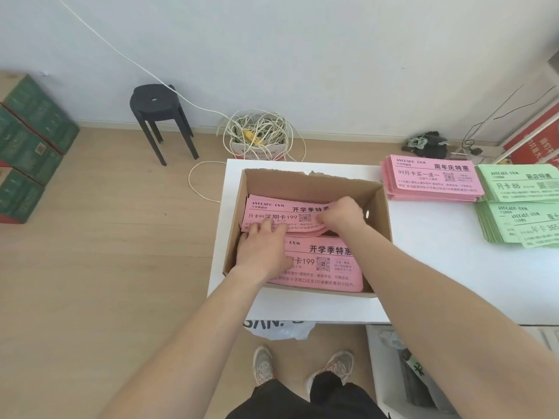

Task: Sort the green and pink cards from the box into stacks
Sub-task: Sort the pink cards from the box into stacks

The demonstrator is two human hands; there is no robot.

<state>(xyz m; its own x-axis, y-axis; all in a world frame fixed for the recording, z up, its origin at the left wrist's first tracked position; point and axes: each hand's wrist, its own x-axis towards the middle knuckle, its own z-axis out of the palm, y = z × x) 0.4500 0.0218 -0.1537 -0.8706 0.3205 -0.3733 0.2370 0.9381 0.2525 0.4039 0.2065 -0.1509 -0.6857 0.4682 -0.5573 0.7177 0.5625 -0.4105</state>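
Two piles of pink cards (325, 261) are kept in the box (305, 182). The far pile (278, 211) is gripped by the left hand (261, 249) and right hand (343, 211), fingers curled round its edges.

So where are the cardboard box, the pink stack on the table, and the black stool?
cardboard box (376, 213): head view, inner right wall.
pink stack (429, 176): head view, top card's printed face.
black stool (154, 101): head view, round seat.
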